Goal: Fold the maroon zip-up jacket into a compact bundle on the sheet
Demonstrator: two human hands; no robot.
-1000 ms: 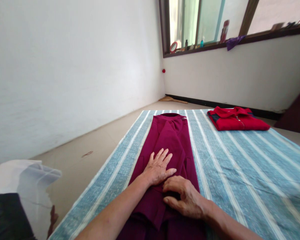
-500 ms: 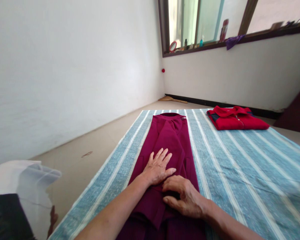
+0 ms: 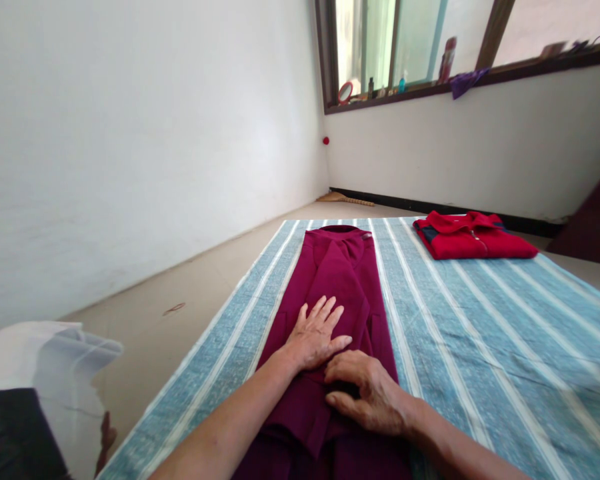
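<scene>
A maroon jacket (image 3: 293, 327) lies lengthwise on a blue-and-white striped cloth (image 3: 230, 347), folded narrow. Its neck end points away from me, and a sleeve (image 3: 337, 273) runs down over its body. Flat on the middle of the jacket is my left hand (image 3: 317, 337), fingers spread and holding nothing. Just below and to the right, my right hand (image 3: 367, 390) has its fingers and thumb curled on the fabric, which bunches between them. The jacket's lower part is partly covered by my forearms.
A folded red zip-neck top (image 3: 473, 237) rests at the far right of the cloth. On the left, a white bag (image 3: 45, 360) and a black item (image 3: 20, 433) stand beside the bed-like surface. Behind are walls, a broom (image 3: 347, 199) and a cluttered windowsill (image 3: 405, 93).
</scene>
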